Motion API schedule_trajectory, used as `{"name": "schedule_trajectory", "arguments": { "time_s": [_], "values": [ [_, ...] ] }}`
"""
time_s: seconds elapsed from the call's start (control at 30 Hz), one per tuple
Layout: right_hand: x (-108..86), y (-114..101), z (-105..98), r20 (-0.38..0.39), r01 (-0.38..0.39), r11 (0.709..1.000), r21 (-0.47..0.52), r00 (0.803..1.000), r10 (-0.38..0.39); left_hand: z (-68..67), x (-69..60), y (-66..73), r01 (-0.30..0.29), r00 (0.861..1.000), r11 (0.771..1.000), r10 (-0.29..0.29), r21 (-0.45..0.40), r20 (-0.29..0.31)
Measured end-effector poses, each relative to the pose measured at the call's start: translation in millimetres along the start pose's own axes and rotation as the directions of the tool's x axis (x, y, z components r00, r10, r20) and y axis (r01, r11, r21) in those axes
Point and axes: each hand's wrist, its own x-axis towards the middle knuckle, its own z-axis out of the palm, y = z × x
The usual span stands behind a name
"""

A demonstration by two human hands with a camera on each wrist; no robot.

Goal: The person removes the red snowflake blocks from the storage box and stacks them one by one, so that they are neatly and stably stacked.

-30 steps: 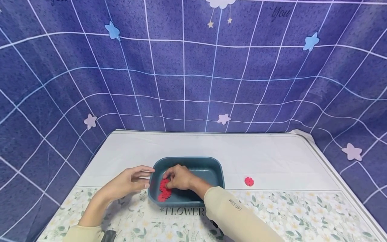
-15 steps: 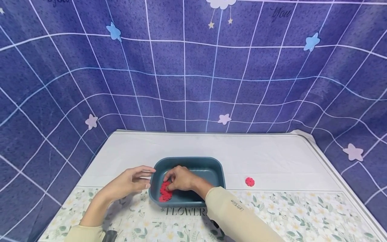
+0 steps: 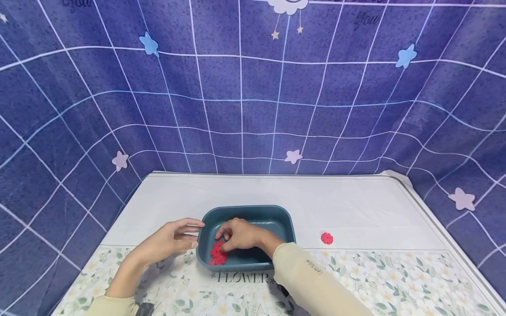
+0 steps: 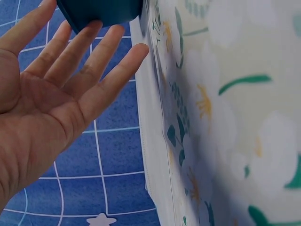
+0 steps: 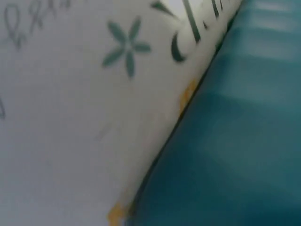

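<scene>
In the head view, a dark teal rectangular tub [image 3: 272, 224] stands near the middle of the table. Several red flower-shaped discs [image 3: 218, 258] lie bunched in its left end. My right hand [image 3: 242, 235] reaches into the tub from the right, thumb and index finger curled and pinching at a disc in the bunch; the fingertips are partly hidden. My left hand [image 3: 171, 239] is beside the tub's left wall, fingers spread. In the left wrist view, the left fingers [image 4: 89, 35] are extended, with fingertips at the tub's wall [image 4: 101, 12]. The right wrist view shows only tub wall [image 5: 235, 141] and cloth.
One more red disc [image 3: 327, 238] lies on the white strip of cloth right of the tub. A floral cloth [image 3: 379, 281] covers the table's near part. Behind the table hangs a blue curtain [image 3: 221, 114] with a grid and stars.
The right fingers have shifted slightly among the red discs, and the bunch sits a little differently under the thumb. The left hand keeps its place beside the tub.
</scene>
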Motion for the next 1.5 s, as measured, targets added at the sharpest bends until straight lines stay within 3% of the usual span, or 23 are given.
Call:
{"name": "schedule_trajectory", "arguments": {
  "time_s": [0.1, 0.27, 0.4, 0.97, 1.5],
  "values": [
    [-2.0, 3.1, -4.7, 0.05, 0.037, 0.999, 0.012, 0.998, -0.037, 0.4, 1.3, -1.3, 0.005, 1.0, 1.0, -0.005, -0.009, 0.005],
    [-1.7, 0.4, -7.9, 0.081, 0.105, 0.989, -0.105, 0.992, -0.097, 0.1, 2.7, -1.6, 0.006, 1.0, 1.0, -0.006, -0.01, 0.0],
    [-1.5, -1.9, -6.9, 0.08, 0.102, 0.982, -0.16, 0.993, -0.09, 0.9, 2.6, -1.9, 0.009, 1.0, 1.0, -0.009, -0.016, -0.002],
    [-1.9, 0.3, -2.7, 0.037, 0.036, 0.985, -0.166, 0.999, -0.03, 1.7, 0.7, -1.1, -0.003, 1.0, 1.0, 0.003, -0.01, -0.008],
    [-12.9, -2.9, -13.3, 0.001, 0.046, 0.993, -0.111, 0.999, -0.046, 2.0, 1.7, -1.7, -0.017, 1.0, 0.999, 0.016, -0.035, -0.004]
  ]
}}
